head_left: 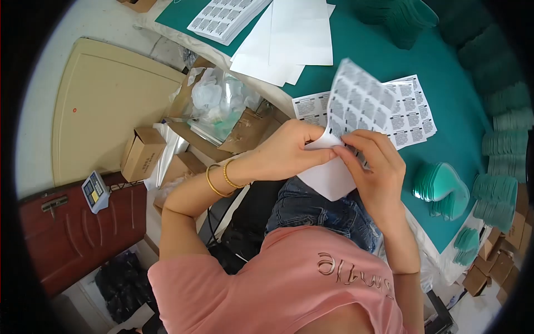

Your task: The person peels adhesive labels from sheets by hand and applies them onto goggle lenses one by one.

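Observation:
A sheet of printed labels (360, 96) is bent between my two hands, its printed half standing up and its white underside (332, 181) hanging below. My left hand (289, 149), with gold bracelets at the wrist, pinches the sheet's left side between thumb and fingers. On the other side, my right hand (378, 164) has its thumb and fingertips closed on the sheet near the fold, close to my left thumb. Behind the held sheet, more printed label sheets (413, 108) lie overlapping on the green tabletop (445, 119).
Blank white sheets (303, 36) and a thick stack of label sheets (222, 22) lie farther back. Stacked green curved pieces (439, 186) stand at the right. Left of the table are an open carton (242, 133) with plastic bags, a small box (143, 155) and a digital scale (95, 192).

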### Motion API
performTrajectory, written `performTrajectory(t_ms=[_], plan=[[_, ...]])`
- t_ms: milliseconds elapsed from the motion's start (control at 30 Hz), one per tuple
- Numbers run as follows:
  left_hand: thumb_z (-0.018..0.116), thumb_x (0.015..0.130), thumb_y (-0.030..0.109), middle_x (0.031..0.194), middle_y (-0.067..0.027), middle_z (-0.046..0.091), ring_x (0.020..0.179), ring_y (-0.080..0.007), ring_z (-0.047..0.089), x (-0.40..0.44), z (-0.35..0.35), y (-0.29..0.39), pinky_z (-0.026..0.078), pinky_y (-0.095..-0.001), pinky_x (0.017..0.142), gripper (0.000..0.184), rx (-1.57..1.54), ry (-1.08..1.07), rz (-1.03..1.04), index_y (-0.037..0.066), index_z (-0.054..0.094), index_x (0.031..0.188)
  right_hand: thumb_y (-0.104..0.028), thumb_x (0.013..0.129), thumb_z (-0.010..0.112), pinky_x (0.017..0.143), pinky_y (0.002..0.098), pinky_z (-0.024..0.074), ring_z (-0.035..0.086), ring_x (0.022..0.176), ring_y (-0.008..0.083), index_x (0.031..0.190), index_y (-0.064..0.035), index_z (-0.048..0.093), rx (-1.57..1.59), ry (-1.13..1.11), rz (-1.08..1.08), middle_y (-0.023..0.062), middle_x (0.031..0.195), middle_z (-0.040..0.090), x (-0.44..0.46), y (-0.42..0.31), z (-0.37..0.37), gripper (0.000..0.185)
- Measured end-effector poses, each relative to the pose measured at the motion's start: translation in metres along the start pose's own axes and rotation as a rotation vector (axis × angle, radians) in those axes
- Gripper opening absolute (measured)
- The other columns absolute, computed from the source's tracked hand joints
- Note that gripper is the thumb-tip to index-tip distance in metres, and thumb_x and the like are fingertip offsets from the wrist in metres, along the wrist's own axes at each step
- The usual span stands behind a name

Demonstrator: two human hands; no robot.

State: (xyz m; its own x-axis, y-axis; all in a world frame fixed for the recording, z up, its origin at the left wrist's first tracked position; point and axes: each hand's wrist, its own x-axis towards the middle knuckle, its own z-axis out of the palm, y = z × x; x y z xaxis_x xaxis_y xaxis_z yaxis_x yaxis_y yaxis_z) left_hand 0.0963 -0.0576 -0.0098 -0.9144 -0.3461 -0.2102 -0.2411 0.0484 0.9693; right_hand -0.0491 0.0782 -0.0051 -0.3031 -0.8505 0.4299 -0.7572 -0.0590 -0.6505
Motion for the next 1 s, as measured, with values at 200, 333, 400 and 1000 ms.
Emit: performTrajectory(t_ms=[200, 333, 400, 1000], plan=[[0.068, 0.087, 0.015, 0.06, -0.0114, 0.05, 0.054, -0.0156, 0.046, 0.004, -0.003, -0.003, 0.037, -0.0324, 0.051, 0.022, 0.186, 0.022, 0.283, -0.004, 0.061, 0.078, -0.001, 0.073, 0.076, 0.064, 0.0322, 0.0518, 0.064, 0.077, 0.0242, 0.088, -0.0006, 0.069, 0.146, -0.058, 0.004, 0.0087, 0.088, 0.067, 0.008, -0.001, -0.016, 0.017], [0.069, 0.087, 0.016, 0.059, -0.0115, 0.046, 0.052, -0.0186, 0.043, 0.009, -0.004, 0.003, 0.035, -0.0331, 0.05, 0.029, 0.179, -0.013, 0.348, -0.005, 0.057, 0.071, 0.002, 0.076, 0.074, 0.063, 0.0294, 0.0515, 0.065, 0.076, 0.0216, 0.091, -0.0003, 0.07, 0.215, -0.089, 0.041, 0.009, 0.089, 0.067, 0.008, 0.001, -0.023, 0.015], [0.069, 0.088, 0.016, 0.06, -0.01, 0.048, 0.054, -0.0154, 0.044, 0.011, -0.004, -0.004, 0.035, -0.0323, 0.05, 0.028, 0.2, -0.019, 0.362, -0.005, 0.059, 0.073, 0.002, 0.077, 0.073, 0.063, 0.0291, 0.0516, 0.065, 0.077, 0.0209, 0.092, 0.0, 0.07, 0.235, -0.101, 0.12, 0.0092, 0.09, 0.068, 0.008, -0.001, -0.026, 0.015], [0.066, 0.091, 0.016, 0.07, -0.0073, 0.063, 0.064, -0.004, 0.05, 0.011, 0.003, -0.005, 0.042, -0.0257, 0.055, 0.02, 0.095, 0.012, 0.141, 0.0, 0.069, 0.101, 0.003, 0.072, 0.076, 0.066, 0.0325, 0.0518, 0.065, 0.077, 0.0248, 0.088, -0.0005, 0.068, 0.05, 0.034, -0.006, 0.0097, 0.089, 0.068, 0.002, 0.006, -0.014, 0.018]])
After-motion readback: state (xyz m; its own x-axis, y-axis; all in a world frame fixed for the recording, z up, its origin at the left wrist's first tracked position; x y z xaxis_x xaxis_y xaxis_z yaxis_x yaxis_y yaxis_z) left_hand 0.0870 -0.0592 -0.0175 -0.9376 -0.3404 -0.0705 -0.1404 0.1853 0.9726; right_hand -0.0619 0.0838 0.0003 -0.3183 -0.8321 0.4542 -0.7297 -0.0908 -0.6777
